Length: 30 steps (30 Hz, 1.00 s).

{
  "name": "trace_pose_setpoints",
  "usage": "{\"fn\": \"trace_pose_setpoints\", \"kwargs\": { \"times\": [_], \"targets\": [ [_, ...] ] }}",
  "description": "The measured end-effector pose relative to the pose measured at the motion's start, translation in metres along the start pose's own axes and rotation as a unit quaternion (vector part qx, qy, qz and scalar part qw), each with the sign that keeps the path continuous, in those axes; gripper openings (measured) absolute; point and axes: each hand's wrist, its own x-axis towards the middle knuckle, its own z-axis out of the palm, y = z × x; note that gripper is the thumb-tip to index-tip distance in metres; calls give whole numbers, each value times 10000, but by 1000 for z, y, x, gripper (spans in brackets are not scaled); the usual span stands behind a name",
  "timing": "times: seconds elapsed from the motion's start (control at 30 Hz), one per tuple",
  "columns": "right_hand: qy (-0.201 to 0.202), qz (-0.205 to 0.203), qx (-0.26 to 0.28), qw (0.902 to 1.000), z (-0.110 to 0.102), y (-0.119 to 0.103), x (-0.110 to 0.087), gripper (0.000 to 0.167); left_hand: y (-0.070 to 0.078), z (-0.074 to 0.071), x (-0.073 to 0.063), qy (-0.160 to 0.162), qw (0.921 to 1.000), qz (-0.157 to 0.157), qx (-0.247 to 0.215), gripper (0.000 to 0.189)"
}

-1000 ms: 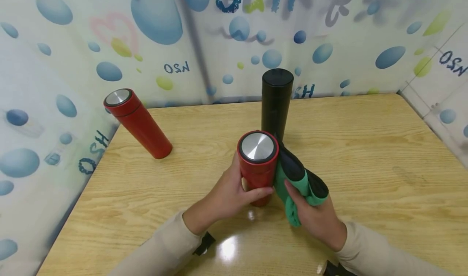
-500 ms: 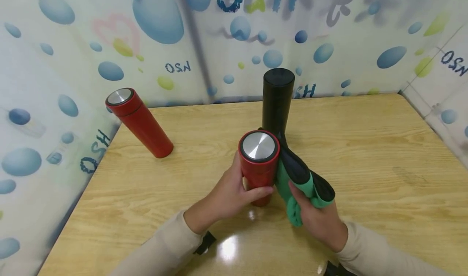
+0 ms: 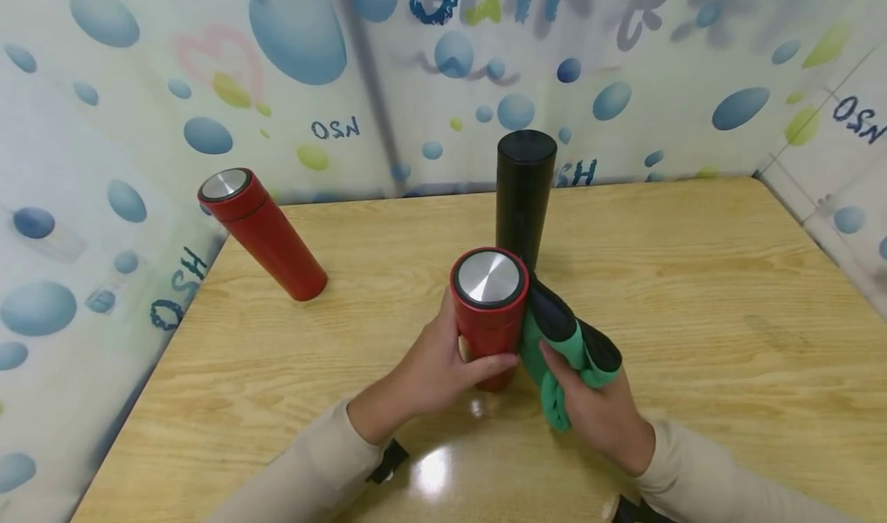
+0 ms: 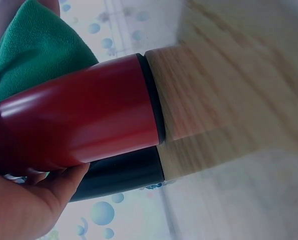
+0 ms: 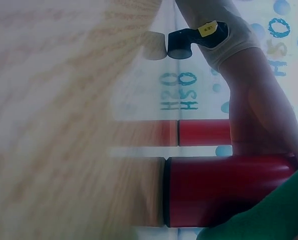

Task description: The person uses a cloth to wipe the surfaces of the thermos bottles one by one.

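Note:
In the head view, my left hand [image 3: 433,369] grips a red vacuum flask [image 3: 490,330] with a shiny silver lid, which stands upright on the wooden table. My right hand [image 3: 604,415] holds a folded cloth [image 3: 552,313], green on one side and black on the other, against the flask's right side. The left wrist view shows the flask's black base [image 4: 153,100] at the table surface, with the green cloth [image 4: 41,52] along its upper part. From the right wrist, the cloth [image 5: 269,212] covers part of the red body [image 5: 214,187]. My right fingers are mostly hidden behind the cloth.
A tall black flask [image 3: 525,199] stands just behind the held one. Farther left is a second red flask [image 3: 270,242], also silver-lidded. The wooden table [image 3: 707,292] ends at a wall hanging [image 3: 409,84] with blue spots, at the back and left.
The cloth and right hand shifted slightly right along the flask, then came back left. My left hand and all the flasks have stayed in place.

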Motion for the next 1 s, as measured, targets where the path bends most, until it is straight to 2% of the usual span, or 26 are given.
{"fn": "trace_pose_setpoints", "kwargs": {
  "times": [0.13,0.37,0.6,0.83,1.0],
  "targets": [
    [-75,69,97,9999,-1,0,-2,48,0,0,-2,-52,9999,-140,-45,94],
    [-196,-114,523,9984,-4,3,-5,50,0,0,2,-119,9999,-49,-100,94],
    [-155,-653,328,9972,-6,4,-5,55,1,0,4,-169,9999,2,-15,96],
    [-310,-298,98,9990,-4,1,0,56,0,0,3,-125,9999,-9,-2,96],
    [-109,-125,215,9996,0,1,3,50,-1,-1,3,-71,9999,53,55,98]
  ]
}}
